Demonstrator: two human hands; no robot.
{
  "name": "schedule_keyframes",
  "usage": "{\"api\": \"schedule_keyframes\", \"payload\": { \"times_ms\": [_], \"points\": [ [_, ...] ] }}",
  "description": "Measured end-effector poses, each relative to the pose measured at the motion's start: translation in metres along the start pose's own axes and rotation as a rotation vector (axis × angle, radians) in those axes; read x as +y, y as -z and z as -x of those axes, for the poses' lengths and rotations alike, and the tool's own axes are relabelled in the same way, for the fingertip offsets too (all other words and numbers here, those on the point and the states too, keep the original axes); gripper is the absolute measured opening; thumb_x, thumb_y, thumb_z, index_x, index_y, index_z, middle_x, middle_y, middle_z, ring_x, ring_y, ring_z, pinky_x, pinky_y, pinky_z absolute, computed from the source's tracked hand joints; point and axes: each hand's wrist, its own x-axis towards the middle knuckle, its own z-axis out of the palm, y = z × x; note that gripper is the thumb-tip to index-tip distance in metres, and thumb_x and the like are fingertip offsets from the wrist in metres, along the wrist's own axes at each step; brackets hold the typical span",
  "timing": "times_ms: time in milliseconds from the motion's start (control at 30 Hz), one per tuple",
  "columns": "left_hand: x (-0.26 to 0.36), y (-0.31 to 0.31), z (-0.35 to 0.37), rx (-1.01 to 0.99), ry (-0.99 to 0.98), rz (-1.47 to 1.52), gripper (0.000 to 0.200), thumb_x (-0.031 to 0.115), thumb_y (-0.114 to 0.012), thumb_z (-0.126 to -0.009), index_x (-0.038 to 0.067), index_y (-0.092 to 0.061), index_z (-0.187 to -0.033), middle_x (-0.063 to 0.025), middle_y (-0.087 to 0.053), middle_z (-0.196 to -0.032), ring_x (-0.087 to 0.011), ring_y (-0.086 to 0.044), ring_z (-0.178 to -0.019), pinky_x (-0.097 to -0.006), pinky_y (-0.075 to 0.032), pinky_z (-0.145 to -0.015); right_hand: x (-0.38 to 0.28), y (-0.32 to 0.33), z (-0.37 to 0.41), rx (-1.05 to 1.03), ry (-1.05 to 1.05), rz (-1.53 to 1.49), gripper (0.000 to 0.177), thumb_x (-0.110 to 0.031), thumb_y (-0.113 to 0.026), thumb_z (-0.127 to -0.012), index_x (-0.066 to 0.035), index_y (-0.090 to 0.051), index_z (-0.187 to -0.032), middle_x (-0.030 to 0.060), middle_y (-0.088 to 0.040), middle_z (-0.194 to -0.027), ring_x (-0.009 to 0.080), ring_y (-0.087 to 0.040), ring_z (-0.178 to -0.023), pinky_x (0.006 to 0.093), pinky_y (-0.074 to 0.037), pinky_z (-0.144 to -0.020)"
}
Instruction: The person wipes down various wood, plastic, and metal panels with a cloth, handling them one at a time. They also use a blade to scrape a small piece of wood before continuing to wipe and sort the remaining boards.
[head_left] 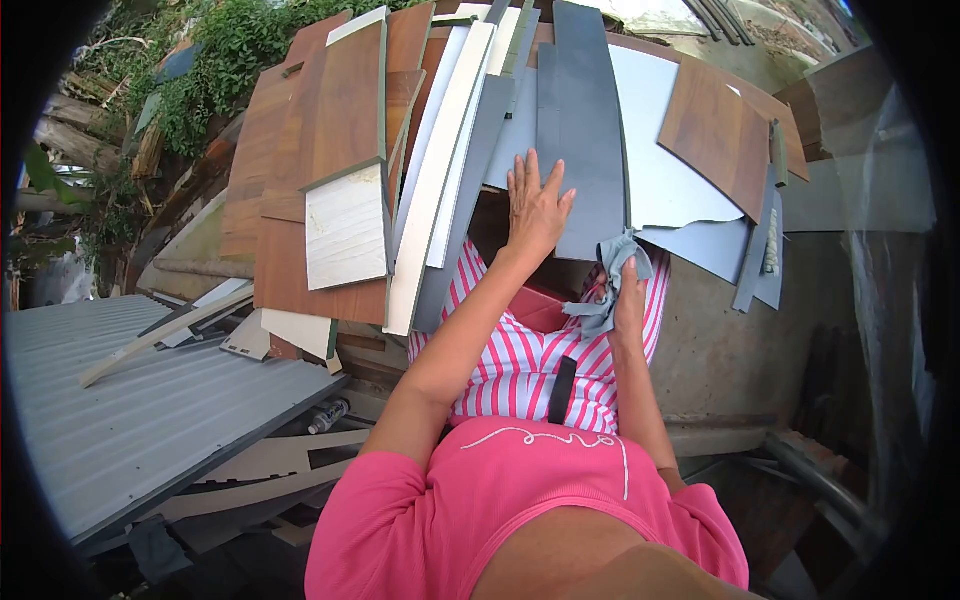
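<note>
My left hand [537, 205] lies with its fingers spread on the near left edge of a dark grey board [590, 130]. In my right hand [628, 305] is a bunched grey-blue cloth [608, 285], held by the board's near right corner. The dark grey board stretches away from me, between narrow cream and grey strips [440, 190] on the left and a white panel [660, 150] with a jagged edge on the right. Below my hands are striped trousers [480, 370], with a black strip [563, 390] across the lap.
Brown wood-grain boards [335, 120] and a small white board [347, 228] are piled on the left. Another brown board [718, 135] rests at the right. A corrugated metal sheet [150, 370] lies lower left, near a can [328, 415]. Green plants [235, 70] grow behind.
</note>
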Motion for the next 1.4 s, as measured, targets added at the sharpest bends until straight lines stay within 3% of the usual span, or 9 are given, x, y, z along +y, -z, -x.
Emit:
{"api": "schedule_keyframes", "payload": {
  "times_ms": [267,433,633,867,967,1000,1067,1133,1400],
  "points": [
    [0.016,0.107,0.026,0.106,0.016,0.266,0.038,0.022,-0.058,-0.087,0.007,-0.054,-0.121,-0.0216,-0.033,-0.139,-0.0423,-0.028,-0.129,-0.0498,-0.023,-0.107,-0.016,0.000,0.009,0.067,0.060,-0.091,0.039,-0.042,-0.041,-0.094,-0.005,-0.053,-0.092,0.0028,-0.052,-0.066,0.0087,-0.045,-0.051,0.0222,-0.036,-0.044],
    [-0.020,0.191,0.046,0.369,0.221,0.291,0.029,0.018,-0.056,-0.089,0.005,-0.058,-0.114,-0.0159,-0.049,-0.124,-0.0289,-0.047,-0.117,-0.0358,-0.040,-0.095,-0.035,-0.009,0.013,0.019,0.098,-0.131,0.040,-0.043,-0.039,-0.094,-0.005,-0.051,-0.092,0.0036,-0.050,-0.068,0.0086,-0.044,-0.051,0.0221,-0.035,-0.044],
    [-0.056,0.236,0.054,0.501,0.312,-0.040,0.028,0.019,-0.057,-0.088,0.004,-0.059,-0.112,-0.0145,-0.051,-0.119,-0.0248,-0.051,-0.108,-0.0352,-0.043,-0.090,-0.037,-0.032,0.007,-0.114,0.045,-0.113,0.043,-0.046,-0.040,-0.093,-0.004,-0.051,-0.091,0.0042,-0.050,-0.069,0.0093,-0.043,-0.052,0.0234,-0.035,-0.045],
    [-0.129,0.243,0.016,0.277,0.504,-0.161,0.082,0.055,-0.054,-0.083,-0.003,-0.031,-0.136,-0.0280,-0.036,-0.135,-0.0370,-0.034,-0.128,-0.0406,-0.028,-0.105,-0.037,-0.064,0.010,-0.274,-0.002,-0.012,0.046,-0.047,-0.041,-0.093,-0.003,-0.053,-0.089,0.0042,-0.053,-0.069,0.0099,-0.048,-0.053,0.0235,-0.040,-0.047],
    [-0.144,0.246,0.001,0.213,0.586,-0.052,0.085,0.054,-0.056,-0.082,-0.007,-0.030,-0.134,-0.0289,-0.035,-0.136,-0.0369,-0.034,-0.128,-0.0386,-0.028,-0.105,-0.055,-0.107,0.000,-0.451,-0.004,0.045,0.041,-0.043,-0.048,-0.091,-0.003,-0.055,-0.098,0.0058,-0.059,-0.075,0.0092,-0.052,-0.057,0.0233,-0.042,-0.050],
    [-0.143,0.246,-0.002,0.214,0.572,-0.052,0.085,0.054,-0.056,-0.082,-0.007,-0.030,-0.134,-0.0289,-0.035,-0.136,-0.0369,-0.034,-0.128,-0.0386,-0.028,-0.105,-0.067,-0.133,0.001,-0.455,0.076,0.095,0.042,-0.044,-0.048,-0.091,-0.003,-0.059,-0.085,0.0028,-0.058,-0.066,0.0082,-0.052,-0.054,0.0215,-0.042,-0.050],
    [-0.139,0.244,-0.003,0.234,0.596,-0.034,0.085,0.053,-0.058,-0.081,-0.008,-0.032,-0.134,-0.0295,-0.038,-0.134,-0.0361,-0.036,-0.127,-0.0371,-0.029,-0.104,-0.078,-0.177,-0.012,-0.559,0.186,0.080,0.042,-0.041,-0.052,-0.090,-0.003,-0.052,-0.106,0.0033,-0.059,-0.077,0.0070,-0.052,-0.061,0.0210,-0.043,-0.055],
    [-0.141,0.243,-0.004,0.237,0.589,-0.026,0.084,0.052,-0.059,-0.080,-0.008,-0.033,-0.133,-0.0293,-0.039,-0.133,-0.0357,-0.038,-0.126,-0.0367,-0.030,-0.103,-0.075,-0.217,-0.035,-0.665,0.276,0.193,0.053,-0.041,-0.052,-0.090,0.002,-0.045,-0.120,0.0139,-0.058,-0.104,0.0190,-0.054,-0.097,0.0287,-0.040,-0.088],
    [-0.133,0.243,-0.006,0.266,0.561,0.035,0.080,0.044,-0.064,-0.078,-0.010,-0.036,-0.131,-0.0288,-0.042,-0.131,-0.0342,-0.041,-0.124,-0.0356,-0.032,-0.102,-0.070,-0.286,-0.030,-0.657,0.533,0.622,0.067,-0.034,-0.059,-0.080,0.003,-0.034,-0.130,0.0308,-0.056,-0.108,0.0421,-0.057,-0.100,0.0405,-0.044,-0.087]
  ]
}}
